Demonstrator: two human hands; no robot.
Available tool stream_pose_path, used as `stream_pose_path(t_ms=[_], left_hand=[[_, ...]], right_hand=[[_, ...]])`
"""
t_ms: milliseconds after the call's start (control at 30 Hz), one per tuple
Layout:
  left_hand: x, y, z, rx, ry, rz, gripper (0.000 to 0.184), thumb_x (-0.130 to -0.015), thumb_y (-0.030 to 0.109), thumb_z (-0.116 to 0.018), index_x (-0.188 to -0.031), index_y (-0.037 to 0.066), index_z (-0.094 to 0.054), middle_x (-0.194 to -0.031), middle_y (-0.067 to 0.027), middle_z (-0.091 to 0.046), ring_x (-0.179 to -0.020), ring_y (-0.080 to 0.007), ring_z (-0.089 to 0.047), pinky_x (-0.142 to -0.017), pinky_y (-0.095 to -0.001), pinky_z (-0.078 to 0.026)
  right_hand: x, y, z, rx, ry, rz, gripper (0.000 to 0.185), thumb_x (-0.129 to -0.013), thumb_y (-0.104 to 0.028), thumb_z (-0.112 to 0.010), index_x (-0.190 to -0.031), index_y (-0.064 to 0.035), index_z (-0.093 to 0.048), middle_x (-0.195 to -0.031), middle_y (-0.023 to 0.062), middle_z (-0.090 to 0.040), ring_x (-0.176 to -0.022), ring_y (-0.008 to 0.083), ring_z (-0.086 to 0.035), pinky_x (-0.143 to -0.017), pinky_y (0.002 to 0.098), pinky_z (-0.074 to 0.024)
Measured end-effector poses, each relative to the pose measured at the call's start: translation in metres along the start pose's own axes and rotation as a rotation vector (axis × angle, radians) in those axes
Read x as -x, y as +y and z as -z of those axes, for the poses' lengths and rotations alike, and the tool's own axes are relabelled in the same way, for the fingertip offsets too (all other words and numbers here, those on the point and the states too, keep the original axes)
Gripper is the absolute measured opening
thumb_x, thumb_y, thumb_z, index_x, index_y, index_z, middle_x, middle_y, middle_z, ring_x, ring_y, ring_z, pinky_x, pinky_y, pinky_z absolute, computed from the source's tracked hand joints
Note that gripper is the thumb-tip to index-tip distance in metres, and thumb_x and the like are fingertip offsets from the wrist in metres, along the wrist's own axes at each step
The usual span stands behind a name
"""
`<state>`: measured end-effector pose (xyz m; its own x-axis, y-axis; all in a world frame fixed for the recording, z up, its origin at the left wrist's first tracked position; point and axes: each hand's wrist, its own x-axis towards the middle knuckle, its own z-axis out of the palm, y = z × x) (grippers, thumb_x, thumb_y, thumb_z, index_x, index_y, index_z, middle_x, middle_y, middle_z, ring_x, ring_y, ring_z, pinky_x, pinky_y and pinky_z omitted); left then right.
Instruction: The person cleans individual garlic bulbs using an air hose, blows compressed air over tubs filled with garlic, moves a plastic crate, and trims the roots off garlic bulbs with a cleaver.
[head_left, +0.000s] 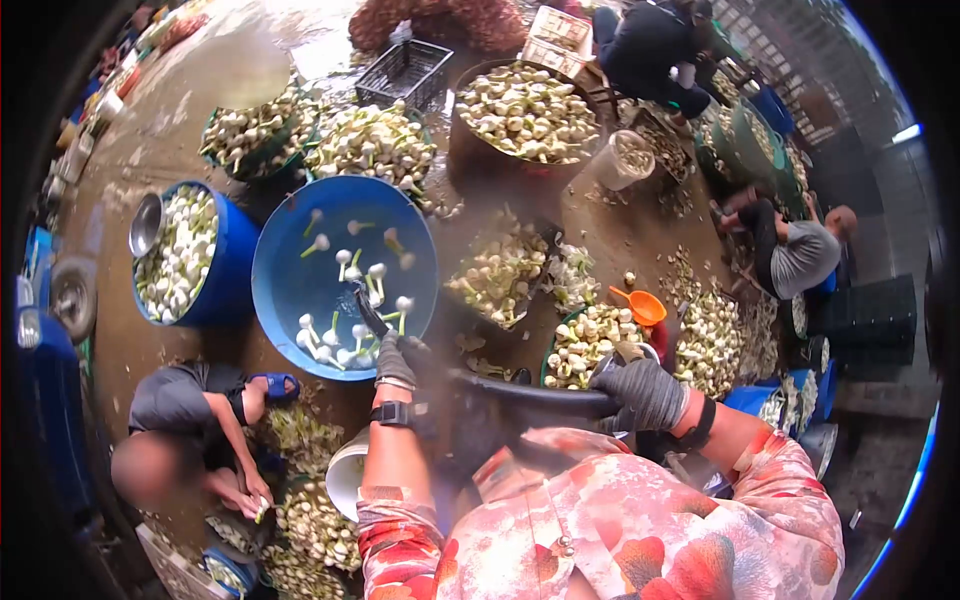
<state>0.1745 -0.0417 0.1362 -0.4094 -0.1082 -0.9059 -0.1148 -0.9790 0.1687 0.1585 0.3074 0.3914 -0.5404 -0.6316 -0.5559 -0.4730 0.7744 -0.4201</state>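
Observation:
My left hand (396, 362), in a grey glove with a watch at the wrist, is closed round the end of a black hose (368, 308) at the right rim of a blue tub (275, 237). White bulbs with green stems (377, 271) float in the tub's water. My right hand (645, 392), gloved too, is wrapped round a thick black part of a hose (540, 397) in front of my body. Just beyond it, a basin of bulbs (592, 345) stands beside an orange scoop (646, 306).
A blue barrel of bulbs (185, 250) stands left of the tub. A rusty drum of bulbs (527, 112) and a black crate (404, 72) are farther back. People sit at lower left (185, 430), right (800, 255) and top right (650, 50), among bulb heaps.

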Motion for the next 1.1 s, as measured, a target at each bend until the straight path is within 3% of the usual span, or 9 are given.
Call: stream_pose_path(t_ms=[33,133,200,333,367,700,733,800,1100], left_hand=[[0.006,-0.004,-0.008,-0.048,0.009,-0.001,0.018,-0.091,0.027,-0.056,-0.091,0.012,-0.048,-0.064,-0.0055,-0.05,-0.051,-0.0171,-0.05,-0.046,-0.0321,-0.047],[0.017,-0.028,-0.032,-0.09,-0.03,0.044,0.019,-0.094,0.029,-0.051,-0.087,0.012,-0.047,-0.065,-0.0056,-0.051,-0.051,-0.018,-0.05,-0.048,-0.0321,-0.049],[0.052,-0.059,-0.063,-0.132,-0.057,0.073,0.021,-0.094,0.032,-0.051,-0.087,0.012,-0.048,-0.065,-0.0051,-0.051,-0.051,-0.0176,-0.05,-0.048,-0.0315,-0.049],[0.101,-0.128,-0.14,-0.181,-0.034,0.087,0.023,-0.092,0.033,-0.057,-0.088,0.011,-0.05,-0.067,-0.0046,-0.053,-0.053,-0.0172,-0.051,-0.049,-0.0306,-0.051],[0.13,-0.146,-0.166,-0.222,-0.141,0.093,0.022,-0.091,0.032,-0.059,-0.088,0.012,-0.051,-0.07,-0.0046,-0.054,-0.055,-0.0171,-0.053,-0.049,-0.0306,-0.051],[0.083,-0.238,-0.296,-0.536,-0.258,-0.061,0.029,-0.091,0.038,-0.059,-0.092,0.01,-0.052,-0.066,-0.0036,-0.054,-0.055,-0.0189,-0.055,-0.05,-0.0304,-0.052],[0.082,-0.24,-0.309,-0.586,-0.302,-0.036,0.025,-0.092,0.035,-0.057,-0.094,0.011,-0.05,-0.074,-0.0042,-0.052,-0.061,-0.0182,-0.054,-0.053,-0.0337,-0.052],[0.055,-0.247,-0.33,-0.568,-0.411,0.046,0.024,-0.092,0.034,-0.057,-0.093,0.011,-0.05,-0.07,-0.0033,-0.051,-0.059,-0.0178,-0.053,-0.053,-0.0335,-0.053],[0.013,-0.23,-0.375,-0.618,-0.413,0.105,0.024,-0.092,0.035,-0.055,-0.091,0.012,-0.05,-0.067,-0.0013,-0.05,-0.055,-0.0143,-0.052,-0.047,-0.0256,-0.049]], right_hand=[[0.009,-0.001,0.002,-0.068,-0.049,-0.065,0.038,-0.066,-0.037,-0.077,-0.092,-0.0121,-0.066,-0.088,0.013,-0.063,-0.093,0.0348,-0.06,-0.077,0.0447,-0.0488],[0.042,0.01,0.015,-0.086,0.115,-0.039,0.037,-0.066,-0.037,-0.076,-0.092,-0.0125,-0.066,-0.088,0.0143,-0.063,-0.094,0.0356,-0.06,-0.074,0.0454,-0.0485],[0.07,0.026,0.026,-0.103,0.179,-0.063,0.036,-0.067,-0.038,-0.076,-0.093,-0.0146,-0.066,-0.073,0.0117,-0.062,-0.074,0.032,-0.064,-0.066,0.0409,-0.0499],[0.132,0.072,0.039,-0.049,0.301,-0.101,0.036,-0.067,-0.038,-0.077,-0.094,-0.0151,-0.067,-0.069,0.0095,-0.062,-0.068,0.0304,-0.064,-0.062,0.0398,-0.0499],[0.147,0.084,0.034,-0.077,0.342,-0.135,0.036,-0.067,-0.037,-0.077,-0.094,-0.0147,-0.068,-0.07,0.0091,-0.063,-0.068,0.0304,-0.064,-0.062,0.04,-0.05],[0.182,0.137,0.032,-0.236,0.645,-0.301,0.04,-0.064,-0.033,-0.081,-0.095,-0.0116,-0.068,-0.075,0.0095,-0.066,-0.069,0.0307,-0.065,-0.064,0.039,-0.0509],[0.18,0.138,0.034,-0.248,0.674,-0.328,0.041,-0.064,-0.033,-0.082,-0.096,-0.0117,-0.068,-0.075,0.0097,-0.066,-0.069,0.0308,-0.065,-0.065,0.0394,-0.051],[0.172,0.145,0.034,-0.287,0.658,-0.37,0.043,-0.063,-0.032,-0.082,-0.098,-0.0115,-0.068,-0.076,0.0101,-0.066,-0.071,0.0312,-0.065,-0.066,0.0399,-0.0512],[0.122,0.127,0.063,-0.307,0.7,-0.509,0.046,-0.068,-0.043,-0.077,-0.1,-0.0109,-0.067,-0.075,0.0109,-0.064,-0.072,0.0314,-0.064,-0.068,0.041,-0.0501]])
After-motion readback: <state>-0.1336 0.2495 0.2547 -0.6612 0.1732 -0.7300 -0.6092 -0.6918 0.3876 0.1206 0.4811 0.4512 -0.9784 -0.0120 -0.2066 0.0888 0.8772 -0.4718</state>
